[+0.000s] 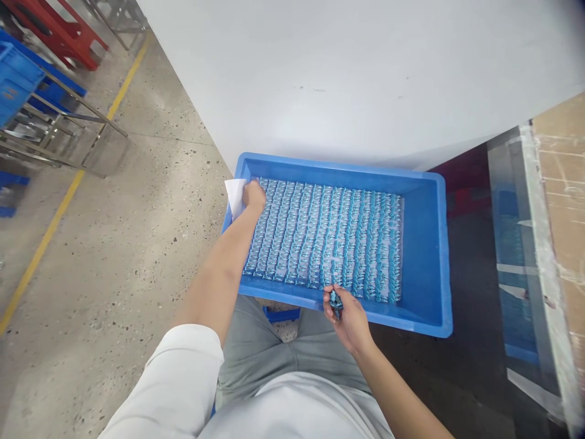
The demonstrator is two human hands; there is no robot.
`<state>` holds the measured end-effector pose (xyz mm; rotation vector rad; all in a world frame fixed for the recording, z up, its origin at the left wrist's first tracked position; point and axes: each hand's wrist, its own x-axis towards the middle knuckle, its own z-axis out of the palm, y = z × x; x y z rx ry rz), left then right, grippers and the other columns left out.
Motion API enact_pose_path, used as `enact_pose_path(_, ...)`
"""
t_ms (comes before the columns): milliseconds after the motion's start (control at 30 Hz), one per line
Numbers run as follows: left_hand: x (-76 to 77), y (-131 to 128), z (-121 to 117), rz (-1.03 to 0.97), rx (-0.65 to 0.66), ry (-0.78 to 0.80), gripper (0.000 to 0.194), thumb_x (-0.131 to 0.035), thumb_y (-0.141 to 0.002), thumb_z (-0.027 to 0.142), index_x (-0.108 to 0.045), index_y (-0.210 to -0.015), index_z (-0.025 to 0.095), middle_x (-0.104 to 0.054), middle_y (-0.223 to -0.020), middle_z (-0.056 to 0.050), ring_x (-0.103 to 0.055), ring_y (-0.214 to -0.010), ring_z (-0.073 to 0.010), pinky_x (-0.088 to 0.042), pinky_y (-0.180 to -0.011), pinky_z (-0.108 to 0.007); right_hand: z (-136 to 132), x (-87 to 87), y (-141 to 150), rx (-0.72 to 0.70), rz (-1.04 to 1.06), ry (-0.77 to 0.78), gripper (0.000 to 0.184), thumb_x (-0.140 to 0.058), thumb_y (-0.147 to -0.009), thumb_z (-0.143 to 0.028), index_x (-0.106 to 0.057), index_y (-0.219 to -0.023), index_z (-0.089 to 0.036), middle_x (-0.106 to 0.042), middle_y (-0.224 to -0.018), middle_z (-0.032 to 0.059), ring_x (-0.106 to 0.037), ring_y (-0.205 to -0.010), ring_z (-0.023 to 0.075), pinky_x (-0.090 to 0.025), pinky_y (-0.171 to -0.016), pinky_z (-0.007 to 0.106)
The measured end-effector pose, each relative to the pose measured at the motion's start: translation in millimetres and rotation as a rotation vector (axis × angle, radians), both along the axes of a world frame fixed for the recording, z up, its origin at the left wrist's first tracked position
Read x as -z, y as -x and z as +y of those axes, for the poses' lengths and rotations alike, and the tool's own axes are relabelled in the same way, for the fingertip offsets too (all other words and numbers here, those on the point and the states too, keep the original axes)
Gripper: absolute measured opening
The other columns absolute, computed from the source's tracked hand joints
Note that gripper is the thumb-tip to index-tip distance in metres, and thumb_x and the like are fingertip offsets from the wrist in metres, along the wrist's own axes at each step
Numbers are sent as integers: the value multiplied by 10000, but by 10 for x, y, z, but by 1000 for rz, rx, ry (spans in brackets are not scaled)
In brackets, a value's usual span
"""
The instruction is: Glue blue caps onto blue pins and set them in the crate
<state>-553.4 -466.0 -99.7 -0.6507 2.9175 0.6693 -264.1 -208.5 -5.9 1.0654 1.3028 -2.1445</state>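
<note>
A blue plastic bin (423,256) lies before me, its near side above my lap. Many small light-blue parts (320,231) stand in rows on a white layer inside it. At the bin's left end, my left hand (255,196) is closed on a sheet of white paper (234,194) that sticks up over the rim; its fingertips are hidden. My right hand (350,320), palm up over the near rim, curls its fingers around several small dark-blue parts (335,301). Their exact kind is too small to make out.
A white panel (320,79) rises behind the bin. To the right is a worn table edge (543,244) with a blue bin (516,274) beneath it. On the left, a metal stand (68,116), a red stool (68,33) and a yellow floor line (50,231) show.
</note>
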Motion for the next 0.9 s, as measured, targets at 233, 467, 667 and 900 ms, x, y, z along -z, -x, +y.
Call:
enact_pose_path(233,-89,-58,-69,10,33,16,288,-427,-904,216,-649,-1079,157,-696,-1061,-156,-635,-1013,-245,-459,-822,-323,-11,-12,2,-2,6,3,231,-677,-822,-416,-689,-817,-186,-575,-690,-3,-457,-477,81,-292,-429,225)
enact_pose_path(467,-87,-97,-67,-33,40,23,277,-482,-873,213,-654,-1085,170,-698,-1090,-145,-638,-1024,-257,-475,-832,-329,-8,-13,-6,4,16,5,238,-697,-802,-425,-685,-814,-188,-581,-682,-4,-451,-476,82,-295,-429,229)
enact_pose_path(667,-106,-62,-38,-55,14,17,284,-487,-864,166,-657,-1092,169,-702,-1085,-151,-647,-1011,-269,-482,-827,-336,1,5,-8,-7,18,19,240,-686,-819,-426,-685,-828,-186,-580,-693,-6,-461,-487,78,-305,-437,220)
enact_pose_path(900,-106,-82,-36,-52,4,1,292,-468,-868,138,-655,-1090,168,-699,-1099,-146,-639,-1043,-257,-475,-846,-333,10,27,-27,-5,23,19,243,-667,-839,-423,-686,-827,-181,-575,-696,0,-462,-483,76,-306,-434,216)
